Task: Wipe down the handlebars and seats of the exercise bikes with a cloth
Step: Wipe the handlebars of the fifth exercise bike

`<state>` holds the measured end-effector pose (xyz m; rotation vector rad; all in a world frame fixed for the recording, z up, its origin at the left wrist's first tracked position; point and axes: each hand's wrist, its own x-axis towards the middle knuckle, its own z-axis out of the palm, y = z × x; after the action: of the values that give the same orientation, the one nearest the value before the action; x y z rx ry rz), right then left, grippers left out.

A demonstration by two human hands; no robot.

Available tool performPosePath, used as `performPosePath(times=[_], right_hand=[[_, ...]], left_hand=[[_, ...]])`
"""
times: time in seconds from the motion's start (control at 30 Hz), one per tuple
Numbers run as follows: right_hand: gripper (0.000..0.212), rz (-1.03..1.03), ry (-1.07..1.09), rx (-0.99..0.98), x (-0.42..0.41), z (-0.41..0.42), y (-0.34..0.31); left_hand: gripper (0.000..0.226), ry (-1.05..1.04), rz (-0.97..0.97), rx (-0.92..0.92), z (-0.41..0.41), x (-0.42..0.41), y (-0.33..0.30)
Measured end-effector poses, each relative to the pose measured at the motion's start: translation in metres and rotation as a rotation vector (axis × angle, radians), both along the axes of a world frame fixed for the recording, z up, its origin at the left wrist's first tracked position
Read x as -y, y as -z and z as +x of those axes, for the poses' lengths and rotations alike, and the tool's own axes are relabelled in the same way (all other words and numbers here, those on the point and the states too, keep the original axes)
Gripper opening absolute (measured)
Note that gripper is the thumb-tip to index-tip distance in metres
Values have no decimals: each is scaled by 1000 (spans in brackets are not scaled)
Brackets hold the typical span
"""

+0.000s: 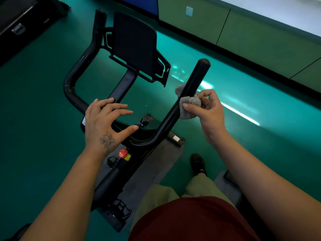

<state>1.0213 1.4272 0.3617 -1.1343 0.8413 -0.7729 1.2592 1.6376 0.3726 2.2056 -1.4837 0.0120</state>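
Head view: the right hand (206,112) pinches a grey cloth (189,105) wrapped against the right bar of the black handlebars (184,105), its fingers curled round the cloth. The left hand (104,122) rests over the handlebars' centre, fingers (119,106) spread wide, holding nothing. Below, a red knob (123,153) sits on the bike frame above the green floor (34,119).

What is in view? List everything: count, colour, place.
handlebars: one set, black, centre
cloth: one, grey, wrapped on the handlebars' right bar
screen mount: one, black, above the handlebars
knob: one, red, on the frame below
pedals: two, black, lower left
floor: green
shoe: one, dark, right of the bike
left hand: open, fingers spread over the crossbar
right hand: grips the cloth
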Motion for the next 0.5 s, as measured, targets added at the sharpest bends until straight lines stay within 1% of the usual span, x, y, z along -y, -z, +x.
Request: performPosePath(times=[0.17, 0.27, 0.43, 0.5], right_hand=[[40, 69, -41, -22, -26, -2, 14], [42, 13, -43, -57, -21, -6, 10], [46, -55, 71, -58, -2, -3, -8], [49, -71, 84, -62, -4, 1, -8]], left_hand=[[52, 7, -11, 3, 2, 0, 2], [52, 14, -17, 8, 2, 0, 3], [52, 15, -5, 3, 2, 0, 0], [52, 24, 3, 5, 3, 0, 0]])
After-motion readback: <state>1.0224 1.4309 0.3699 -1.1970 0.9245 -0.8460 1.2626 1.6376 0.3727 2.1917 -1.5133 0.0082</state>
